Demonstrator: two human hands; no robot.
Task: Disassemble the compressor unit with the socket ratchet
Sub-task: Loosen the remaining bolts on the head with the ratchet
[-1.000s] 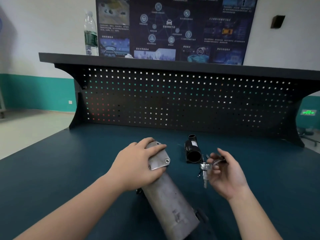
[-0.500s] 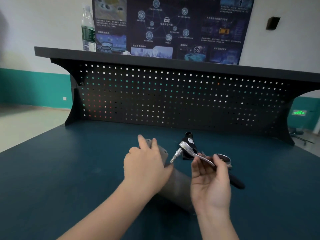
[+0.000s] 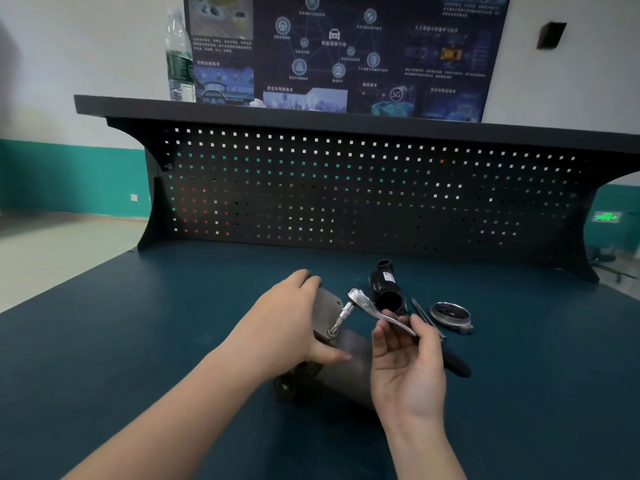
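Note:
The grey metal compressor unit (image 3: 349,368) lies on the dark blue bench (image 3: 138,341) with its flat end plate (image 3: 327,308) facing me. My left hand (image 3: 287,327) grips the end plate from the left, thumb under it. The chrome socket ratchet (image 3: 367,303) has its bit set on a bolt at the plate's lower right corner. My right hand (image 3: 405,362) holds the ratchet's handle between fingers and thumb.
A black plastic tube part (image 3: 386,289) stands behind the ratchet. A round metal ring cover (image 3: 450,315) and thin long bolts (image 3: 424,315) lie to the right. A pegboard back panel (image 3: 346,192) carries a shelf with a water bottle (image 3: 179,60).
My right hand raised the ratchet from beside the unit and brought its bit onto the end plate's bolt. My left hand shifted its grip on the plate.

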